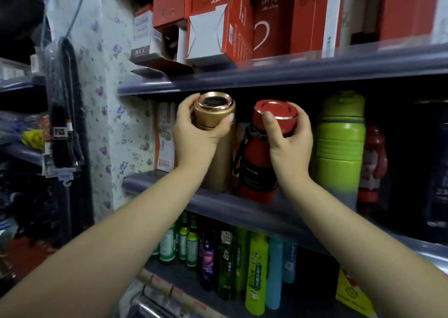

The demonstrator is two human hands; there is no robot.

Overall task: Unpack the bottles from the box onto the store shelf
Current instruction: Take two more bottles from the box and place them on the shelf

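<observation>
Placing step, centre frame: left hand [194, 133] fingers wrapped round gold metal flask [218, 148], right hand [288, 136] fingers clasping red lidded bottle [259, 165] on grey shelf [242, 208]; next, releasing both.

Two flasks [219, 148] side by side on shelf [242, 208], boxes [218, 19] above.

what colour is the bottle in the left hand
Gold, with a shiny copper-toned cap rim; head view shows the bottle.

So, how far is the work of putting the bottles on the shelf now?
Looks done: a tall green flask already stands on the middle shelf. In hand: the left hand grips a gold metal flask and the right hand a red bottle with a red lid, both at the shelf. What is left cannot be told: no box is in view.
</observation>
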